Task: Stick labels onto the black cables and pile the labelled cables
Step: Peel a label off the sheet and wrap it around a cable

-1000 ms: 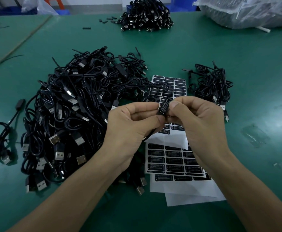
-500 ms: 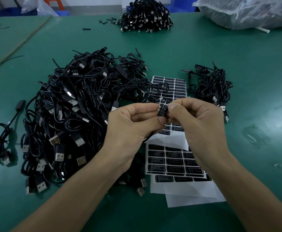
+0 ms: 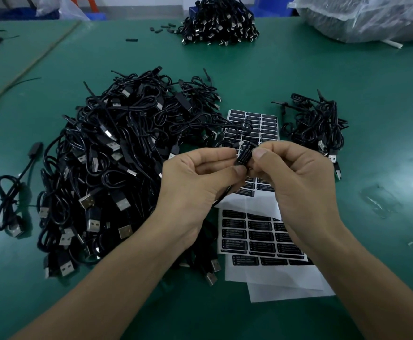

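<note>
Three black cable heaps (image 3: 107,168) and label sheets (image 3: 257,231) lie on green table (image 3: 298,69).

Too small to read: print on the label (image 3: 246,154) pinched between left hand (image 3: 195,182) and right hand (image 3: 298,185). Partly hidden behind them: label sheets (image 3: 252,119). Cut off at the top edge: far cable pile (image 3: 220,23), plastic bag (image 3: 372,18).

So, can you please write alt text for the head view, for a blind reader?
The left hand and the right hand pinch one black cable between their fingertips, above label sheets on a green table. A big cable pile lies to the left, a small pile to the right.
</note>
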